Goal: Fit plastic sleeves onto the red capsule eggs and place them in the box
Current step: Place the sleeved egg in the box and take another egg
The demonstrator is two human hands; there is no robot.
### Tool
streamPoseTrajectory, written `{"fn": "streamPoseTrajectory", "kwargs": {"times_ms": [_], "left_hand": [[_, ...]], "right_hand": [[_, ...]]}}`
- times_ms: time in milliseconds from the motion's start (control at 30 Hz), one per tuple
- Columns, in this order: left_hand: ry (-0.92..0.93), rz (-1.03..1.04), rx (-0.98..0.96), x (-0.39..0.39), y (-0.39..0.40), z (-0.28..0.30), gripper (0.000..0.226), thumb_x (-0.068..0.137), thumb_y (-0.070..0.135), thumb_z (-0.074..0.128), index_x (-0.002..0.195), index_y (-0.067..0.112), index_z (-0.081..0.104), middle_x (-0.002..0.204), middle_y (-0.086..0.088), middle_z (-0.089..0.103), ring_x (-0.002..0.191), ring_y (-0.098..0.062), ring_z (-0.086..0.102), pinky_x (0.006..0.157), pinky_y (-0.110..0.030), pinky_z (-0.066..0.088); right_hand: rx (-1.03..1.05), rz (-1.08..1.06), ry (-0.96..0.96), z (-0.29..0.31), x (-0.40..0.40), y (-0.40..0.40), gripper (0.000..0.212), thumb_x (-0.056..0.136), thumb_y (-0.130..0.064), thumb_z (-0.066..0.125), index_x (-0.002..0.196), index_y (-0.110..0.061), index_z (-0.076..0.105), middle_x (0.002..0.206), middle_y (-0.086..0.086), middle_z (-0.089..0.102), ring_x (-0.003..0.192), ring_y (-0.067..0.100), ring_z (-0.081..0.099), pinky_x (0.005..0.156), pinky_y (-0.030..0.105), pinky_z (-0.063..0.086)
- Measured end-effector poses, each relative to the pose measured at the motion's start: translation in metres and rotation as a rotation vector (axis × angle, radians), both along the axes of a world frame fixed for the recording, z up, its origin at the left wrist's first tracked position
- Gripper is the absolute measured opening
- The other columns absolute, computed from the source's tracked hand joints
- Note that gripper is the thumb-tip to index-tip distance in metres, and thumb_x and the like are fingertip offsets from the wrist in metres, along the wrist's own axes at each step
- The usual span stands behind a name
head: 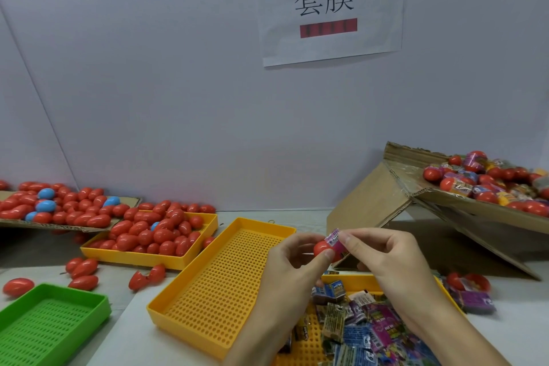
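A red capsule egg [322, 247] is held up near the middle of the view, its rounded end pointing toward 9 o'clock, with a printed plastic sleeve [335, 239] partly over its 3 o'clock end. Loose sleeves [359, 327], flat and brightly printed, lie heaped in a yellow tray at 5 o'clock. Bare red eggs [157, 236] fill a yellow tray at 9 o'clock, more spilling onto the worktop beside it. The cardboard box [371, 202] sits tilted at 3 o'clock, holding many sleeved eggs [487, 181] piled together.
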State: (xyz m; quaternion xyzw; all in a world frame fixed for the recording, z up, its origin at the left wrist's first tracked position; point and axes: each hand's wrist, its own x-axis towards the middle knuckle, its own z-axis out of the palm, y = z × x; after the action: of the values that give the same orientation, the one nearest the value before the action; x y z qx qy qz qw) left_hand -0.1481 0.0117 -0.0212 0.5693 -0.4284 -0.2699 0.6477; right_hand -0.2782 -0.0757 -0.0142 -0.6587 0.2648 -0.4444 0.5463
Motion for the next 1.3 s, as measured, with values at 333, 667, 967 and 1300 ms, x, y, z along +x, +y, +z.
{"fn": "streamPoseTrajectory", "kwargs": {"times_ms": [333,667,967,1300], "left_hand": [[0.042,-0.024,-0.012,0.0,-0.001,-0.001,0.018,0.086,0.015,0.075,0.103,0.018,0.072,0.097,-0.006,0.074,0.082,-0.016,0.071,0.067,-0.026,0.058],[0.128,-0.066,-0.076,-0.001,-0.002,-0.001,0.014,0.089,0.019,0.07,0.101,0.016,0.076,0.096,-0.008,0.076,0.096,-0.021,0.073,0.08,-0.027,0.059],[0.232,-0.024,-0.14,-0.001,-0.002,0.0,0.012,0.082,0.027,0.074,0.089,0.019,0.077,0.094,-0.009,0.076,0.095,-0.022,0.073,0.077,-0.026,0.059],[0.242,0.01,-0.147,0.0,-0.004,-0.002,0.012,0.086,0.024,0.071,0.095,0.016,0.075,0.095,-0.005,0.076,0.096,-0.02,0.073,0.076,-0.025,0.059]], "right_hand": [[-0.079,0.008,0.067,0.001,-0.001,0.001,0.009,0.085,-0.026,0.07,0.084,-0.028,0.079,0.078,-0.009,0.076,0.078,-0.001,0.068,0.058,0.007,0.048],[-0.167,0.026,0.124,0.001,0.001,0.005,0.015,0.086,-0.018,0.073,0.094,-0.029,0.077,0.088,-0.013,0.077,0.089,0.002,0.07,0.079,0.022,0.058],[-0.277,-0.12,0.175,-0.001,0.004,0.007,0.025,0.081,-0.021,0.078,0.102,-0.033,0.073,0.093,-0.016,0.073,0.095,0.001,0.066,0.087,0.036,0.058],[-0.332,-0.13,0.204,-0.003,0.007,0.011,0.034,0.08,-0.026,0.079,0.109,-0.038,0.067,0.092,-0.016,0.071,0.094,0.005,0.065,0.076,0.028,0.057]]}}
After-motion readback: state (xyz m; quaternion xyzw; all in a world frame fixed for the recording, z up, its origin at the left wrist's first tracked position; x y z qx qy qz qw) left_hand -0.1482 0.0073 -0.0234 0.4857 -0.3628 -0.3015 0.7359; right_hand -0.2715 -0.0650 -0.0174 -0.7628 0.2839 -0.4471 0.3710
